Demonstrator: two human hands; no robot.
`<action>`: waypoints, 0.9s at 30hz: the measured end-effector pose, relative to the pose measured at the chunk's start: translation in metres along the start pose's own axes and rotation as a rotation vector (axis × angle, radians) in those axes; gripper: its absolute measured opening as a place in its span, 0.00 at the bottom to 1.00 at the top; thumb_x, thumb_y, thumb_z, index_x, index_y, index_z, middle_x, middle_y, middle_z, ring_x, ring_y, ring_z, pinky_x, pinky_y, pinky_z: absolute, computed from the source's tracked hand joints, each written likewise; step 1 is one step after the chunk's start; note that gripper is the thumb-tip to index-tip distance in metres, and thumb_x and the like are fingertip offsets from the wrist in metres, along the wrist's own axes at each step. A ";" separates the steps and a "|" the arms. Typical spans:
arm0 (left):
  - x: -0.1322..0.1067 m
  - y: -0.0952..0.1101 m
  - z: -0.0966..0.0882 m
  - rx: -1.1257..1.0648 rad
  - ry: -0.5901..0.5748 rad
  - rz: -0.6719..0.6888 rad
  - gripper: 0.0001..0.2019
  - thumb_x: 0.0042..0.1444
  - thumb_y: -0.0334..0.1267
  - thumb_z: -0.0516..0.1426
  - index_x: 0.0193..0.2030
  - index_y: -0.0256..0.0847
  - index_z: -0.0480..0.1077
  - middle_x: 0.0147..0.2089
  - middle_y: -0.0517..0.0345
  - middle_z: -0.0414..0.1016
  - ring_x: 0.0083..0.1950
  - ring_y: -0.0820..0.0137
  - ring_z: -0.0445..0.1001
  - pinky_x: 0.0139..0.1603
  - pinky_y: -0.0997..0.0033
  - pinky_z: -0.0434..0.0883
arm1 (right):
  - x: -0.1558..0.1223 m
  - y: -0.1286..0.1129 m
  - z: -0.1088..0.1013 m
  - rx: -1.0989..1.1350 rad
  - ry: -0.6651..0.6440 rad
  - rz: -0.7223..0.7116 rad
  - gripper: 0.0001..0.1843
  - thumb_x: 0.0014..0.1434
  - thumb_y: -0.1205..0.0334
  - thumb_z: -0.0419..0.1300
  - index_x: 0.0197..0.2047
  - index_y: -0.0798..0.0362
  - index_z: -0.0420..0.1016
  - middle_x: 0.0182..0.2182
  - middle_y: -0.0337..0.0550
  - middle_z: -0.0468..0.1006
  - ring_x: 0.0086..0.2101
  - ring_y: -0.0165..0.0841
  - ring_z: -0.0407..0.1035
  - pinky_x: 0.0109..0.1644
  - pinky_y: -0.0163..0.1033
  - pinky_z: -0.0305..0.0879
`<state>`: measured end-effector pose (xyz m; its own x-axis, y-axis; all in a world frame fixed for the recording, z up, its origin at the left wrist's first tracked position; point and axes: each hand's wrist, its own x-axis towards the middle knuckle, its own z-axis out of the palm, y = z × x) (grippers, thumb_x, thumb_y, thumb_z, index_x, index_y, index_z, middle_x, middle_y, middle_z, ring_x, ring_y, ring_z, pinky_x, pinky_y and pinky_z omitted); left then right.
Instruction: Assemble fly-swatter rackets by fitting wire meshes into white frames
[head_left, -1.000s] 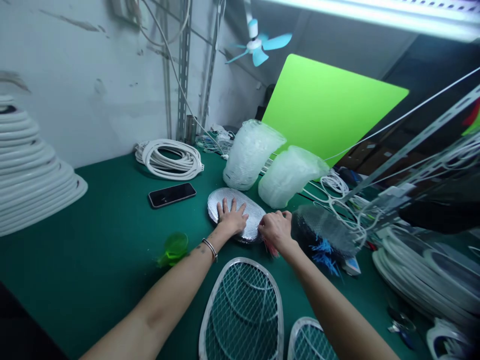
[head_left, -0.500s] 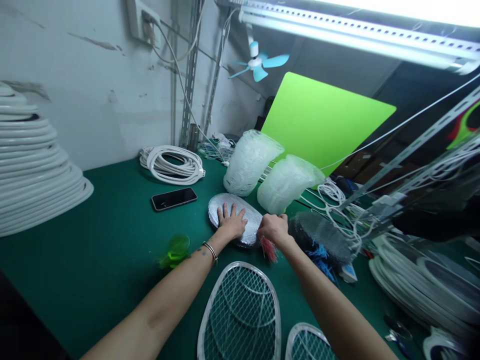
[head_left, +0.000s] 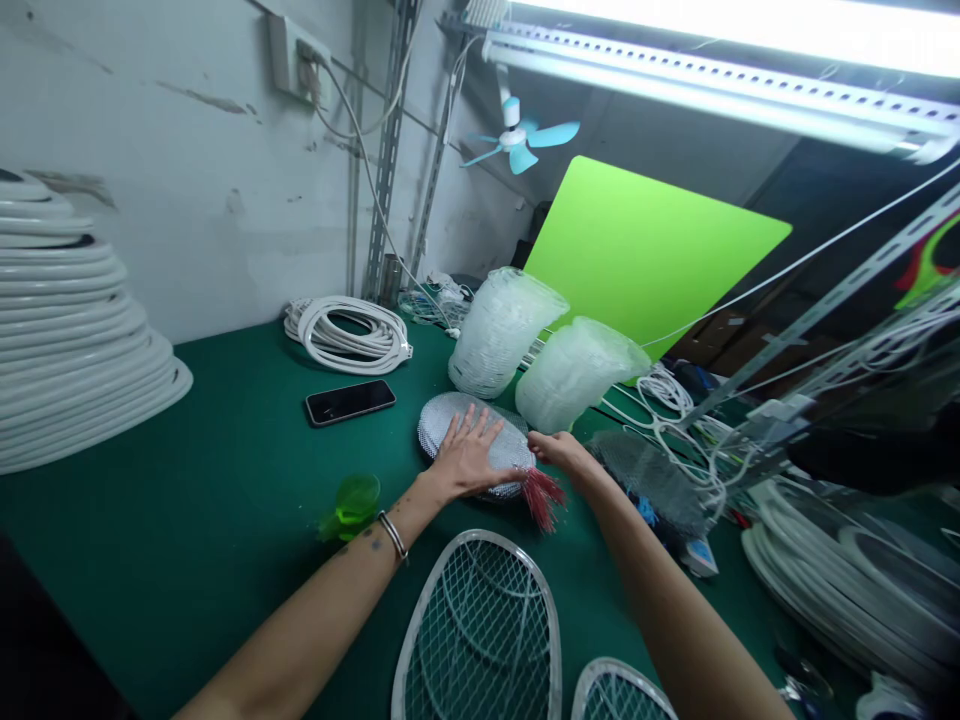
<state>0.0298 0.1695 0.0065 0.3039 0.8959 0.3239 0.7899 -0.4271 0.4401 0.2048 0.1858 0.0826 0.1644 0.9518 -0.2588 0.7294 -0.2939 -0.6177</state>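
**A:** Where is the oval silver mesh pad (head_left: 442, 425) being held, and which way is it lying?

**B:** It is being pressed against the green bench mat (head_left: 187, 450) directly ahead of the forearms, with its long axis running sideways, tilted slightly from upper left to lower right.

**A:** Which hand is nearer?

**B:** The left hand (head_left: 469, 460) is on top of it, its fingers being spread open across the mesh, with the arm being angled in from the lower left.

**A:** And the right hand (head_left: 561, 453)?

**B:** It is being held at the pad's right end, above the red fibres (head_left: 544, 500). Its fingers are being curled inward, though whether anything is being gripped cannot be told.
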 end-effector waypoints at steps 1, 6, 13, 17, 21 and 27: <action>-0.004 0.000 -0.001 0.040 0.053 0.036 0.32 0.57 0.52 0.57 0.66 0.42 0.62 0.70 0.46 0.56 0.72 0.49 0.49 0.69 0.45 0.51 | -0.004 -0.001 -0.001 0.089 -0.022 0.022 0.17 0.63 0.54 0.59 0.51 0.55 0.71 0.48 0.45 0.74 0.43 0.37 0.72 0.45 0.47 0.72; -0.012 0.005 -0.019 0.119 0.213 0.028 0.25 0.61 0.21 0.46 0.62 0.38 0.66 0.62 0.48 0.68 0.67 0.61 0.61 0.69 0.52 0.56 | -0.047 -0.004 -0.008 0.583 -0.126 0.125 0.28 0.60 0.40 0.55 0.47 0.60 0.71 0.40 0.52 0.79 0.37 0.38 0.76 0.40 0.44 0.75; -0.085 0.038 -0.068 0.075 0.204 0.749 0.20 0.67 0.26 0.46 0.62 0.42 0.65 0.65 0.54 0.65 0.71 0.63 0.53 0.71 0.52 0.55 | -0.215 0.033 0.030 1.088 0.065 0.181 0.32 0.44 0.53 0.72 0.52 0.51 0.73 0.44 0.46 0.81 0.45 0.40 0.75 0.47 0.39 0.73; -0.164 0.035 -0.067 0.126 -0.119 0.842 0.27 0.64 0.26 0.50 0.68 0.45 0.55 0.70 0.52 0.56 0.73 0.55 0.46 0.68 0.49 0.60 | -0.296 0.066 0.091 1.207 0.154 0.506 0.50 0.36 0.45 0.75 0.60 0.52 0.65 0.41 0.49 0.83 0.42 0.45 0.77 0.45 0.45 0.72; -0.195 0.017 -0.049 0.153 -0.315 0.820 0.31 0.64 0.27 0.51 0.71 0.50 0.49 0.70 0.51 0.55 0.71 0.51 0.50 0.66 0.48 0.63 | -0.308 0.085 0.138 1.341 0.200 0.538 0.51 0.31 0.48 0.77 0.57 0.56 0.64 0.38 0.50 0.83 0.38 0.43 0.78 0.43 0.42 0.73; -0.183 0.007 -0.036 0.037 -0.454 0.719 0.34 0.64 0.25 0.50 0.71 0.55 0.45 0.72 0.53 0.50 0.73 0.54 0.45 0.69 0.46 0.54 | -0.294 0.088 0.156 1.379 0.254 0.487 0.45 0.31 0.49 0.77 0.51 0.55 0.67 0.37 0.47 0.83 0.35 0.40 0.78 0.40 0.39 0.74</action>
<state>-0.0396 -0.0020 -0.0194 0.9165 0.3735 0.1430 0.3372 -0.9139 0.2259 0.1170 -0.1333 -0.0118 0.4165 0.6843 -0.5986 -0.5962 -0.2915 -0.7481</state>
